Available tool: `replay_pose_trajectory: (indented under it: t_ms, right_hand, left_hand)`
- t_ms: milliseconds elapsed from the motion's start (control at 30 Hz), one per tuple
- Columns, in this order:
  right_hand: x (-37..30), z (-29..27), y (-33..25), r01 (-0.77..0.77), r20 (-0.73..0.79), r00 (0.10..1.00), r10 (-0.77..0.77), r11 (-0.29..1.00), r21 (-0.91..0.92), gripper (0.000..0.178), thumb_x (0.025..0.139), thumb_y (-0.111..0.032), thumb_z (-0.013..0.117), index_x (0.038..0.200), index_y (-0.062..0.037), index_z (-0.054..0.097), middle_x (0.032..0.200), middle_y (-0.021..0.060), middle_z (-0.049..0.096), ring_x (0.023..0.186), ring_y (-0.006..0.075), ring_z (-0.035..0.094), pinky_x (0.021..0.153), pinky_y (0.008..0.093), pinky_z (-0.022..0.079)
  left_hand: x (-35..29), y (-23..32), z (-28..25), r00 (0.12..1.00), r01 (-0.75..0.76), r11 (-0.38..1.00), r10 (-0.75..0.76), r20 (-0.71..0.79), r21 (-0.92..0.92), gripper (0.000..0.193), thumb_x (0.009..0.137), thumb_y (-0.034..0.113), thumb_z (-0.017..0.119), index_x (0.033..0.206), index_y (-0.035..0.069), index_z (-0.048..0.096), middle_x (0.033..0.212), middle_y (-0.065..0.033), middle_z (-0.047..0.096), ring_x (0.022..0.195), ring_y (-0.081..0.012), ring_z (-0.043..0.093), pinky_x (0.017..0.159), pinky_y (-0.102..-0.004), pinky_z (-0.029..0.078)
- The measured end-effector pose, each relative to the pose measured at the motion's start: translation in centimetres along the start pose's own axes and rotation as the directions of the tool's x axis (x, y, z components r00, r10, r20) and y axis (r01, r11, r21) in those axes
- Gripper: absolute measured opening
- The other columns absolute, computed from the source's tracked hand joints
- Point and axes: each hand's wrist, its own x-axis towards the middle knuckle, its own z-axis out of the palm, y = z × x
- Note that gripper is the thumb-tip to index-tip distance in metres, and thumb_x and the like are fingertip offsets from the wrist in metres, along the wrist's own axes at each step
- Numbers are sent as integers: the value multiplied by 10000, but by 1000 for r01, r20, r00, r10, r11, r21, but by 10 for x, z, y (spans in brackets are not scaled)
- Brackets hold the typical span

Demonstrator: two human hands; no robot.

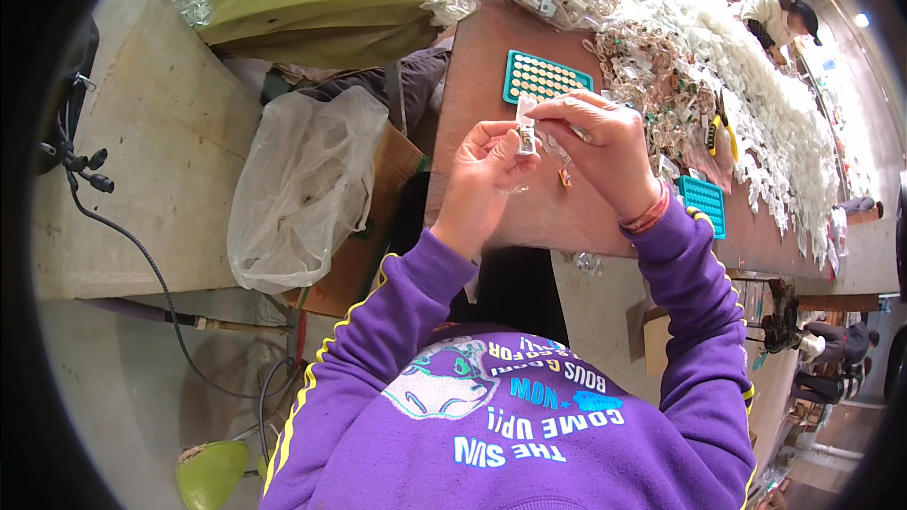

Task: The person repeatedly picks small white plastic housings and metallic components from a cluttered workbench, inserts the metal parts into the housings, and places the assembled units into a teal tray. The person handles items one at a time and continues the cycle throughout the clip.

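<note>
In front of me, above the table (510, 208), I hold a small translucent white plastic casing (526, 138) upright. My left hand (484, 170) grips its lower part between thumb and fingers. The thumb and fingertips of my right hand (600, 132) are closed at its upper end. Something small and dark shows inside the casing, too tiny to make out. Just beyond my hands lies a teal tray (508, 76) with rows of round pale discs. A small copper-coloured piece (565, 178) is on or just above the tabletop beneath my right hand.
Loose small parts with wires (652, 66) are heaped at the right, backed by a long pile of white pieces (737, 85). Yellow-handled pliers (724, 135) lie among them, near a second teal tray (703, 207). A plastic bag (302, 189) lines a cardboard box at left. Other people work farther off.
</note>
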Motion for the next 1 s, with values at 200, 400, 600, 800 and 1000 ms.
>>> replay_pose_trajectory:
  t_ms: [200,400,600,800,1000]
  right_hand:
    - [1,4,1,-39,55,998,37,999,33,131,774,-46,695,905,-51,694,808,93,679,729,237,679,649,302,536]
    - [5,0,4,-243,195,954,227,968,64,123,757,-49,698,879,-51,695,758,92,679,754,233,685,716,306,530]
    - [-16,22,0,205,11,976,-218,902,-379,223,707,-71,682,923,-124,692,810,27,684,781,169,676,929,362,480]
    - [-23,28,-3,55,-202,973,-108,967,-249,271,746,-78,674,1015,-108,681,955,35,700,830,187,676,876,362,499]
    - [-15,-7,-2,-617,262,772,579,582,530,256,806,-118,734,1044,-51,669,831,86,664,694,142,640,636,273,517]
  left_hand:
    - [0,0,3,1000,-16,999,16,8,-28,115,948,128,608,1029,53,576,942,-61,656,850,-134,648,774,-279,551]
    - [-1,0,2,1000,-6,1000,6,-30,9,114,952,134,603,1029,54,575,946,-55,646,840,-130,642,768,-272,546]
    - [0,0,-1,999,17,994,-22,-42,-109,140,961,154,593,1058,58,565,984,-52,637,830,-131,632,770,-279,529]
    - [1,0,-1,998,8,992,-15,-54,-127,161,967,165,584,1083,58,556,995,-59,637,860,-136,632,808,-301,525]
    - [-6,1,8,985,155,985,-149,82,-69,226,980,187,560,1152,40,560,989,-69,642,864,-169,617,801,-314,518]
